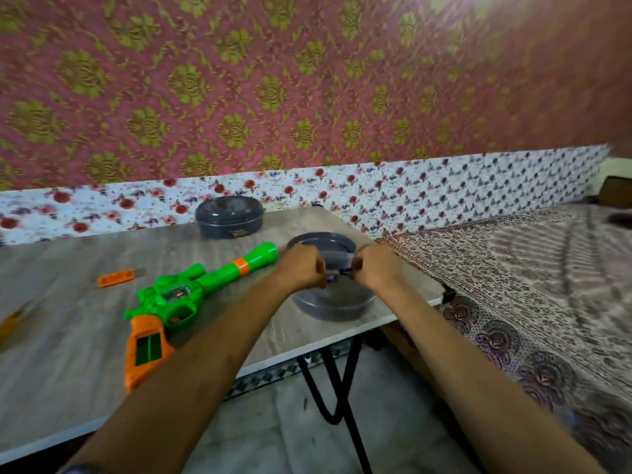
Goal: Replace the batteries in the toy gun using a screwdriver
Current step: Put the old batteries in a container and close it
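Grey bowl (333, 304) under outstretched arms; left hand (302, 266) and right hand (376, 268), fingers curled, pinch a small dark object (337, 274) together.

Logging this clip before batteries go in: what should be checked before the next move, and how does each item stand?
1. On the toy gun, grip compartment open: ok.
2. Loose orange cover lies apart on table: ok.
3. Both the left hand and right hand pinch small dark item above grey container: ok.
4. Item is a battery: cannot tell.
5. Compartment empty: cannot tell.
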A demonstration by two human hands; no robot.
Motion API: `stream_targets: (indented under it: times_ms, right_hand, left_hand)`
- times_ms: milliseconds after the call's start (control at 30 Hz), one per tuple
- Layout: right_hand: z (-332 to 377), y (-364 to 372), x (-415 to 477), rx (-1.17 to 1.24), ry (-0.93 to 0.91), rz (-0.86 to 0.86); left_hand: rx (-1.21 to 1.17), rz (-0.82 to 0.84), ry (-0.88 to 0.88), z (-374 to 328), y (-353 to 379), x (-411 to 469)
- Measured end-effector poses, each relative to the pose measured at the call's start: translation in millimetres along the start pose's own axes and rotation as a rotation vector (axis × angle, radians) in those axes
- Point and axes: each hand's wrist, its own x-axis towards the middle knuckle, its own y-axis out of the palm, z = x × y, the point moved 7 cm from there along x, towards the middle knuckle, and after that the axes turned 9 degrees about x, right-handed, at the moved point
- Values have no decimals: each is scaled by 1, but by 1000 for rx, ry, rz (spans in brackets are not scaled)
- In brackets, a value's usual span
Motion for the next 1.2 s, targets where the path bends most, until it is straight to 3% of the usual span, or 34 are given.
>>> stream_targets:
  times_ms: [133, 300, 400, 533, 633, 800, 933, 1200]
  right_hand:
    - [2, 15, 3, -161, -23, -7]
    - [-3, 26, 9, -206, -43, 51]
    - [-14, 24, 13, -36, -45, 14]
    - [-35, 8, 6, 240, -21, -159]
    - [-52, 18, 0, 638, 122, -99]
    - [-67, 47, -11, 1031, 269, -119]
    - [-72, 52, -9, 1031, 248, -246]
    - [-78, 57, -5, 1020, 249, -269]
  left_hand:
    - [223, 171, 4, -13, 19, 5]
    - [189, 231, 21, -13, 30, 13]
    - [16, 183, 18, -3, 22, 17]
    - [-251, -70, -70, 26, -14, 26]
    - [-124, -137, -129, 50, -18, 38]
    - [93, -42, -87, 68, 16, 56]
    - [170, -24, -44, 67, 30, 70]
    - [-4, -112, -96, 72, 37, 94]
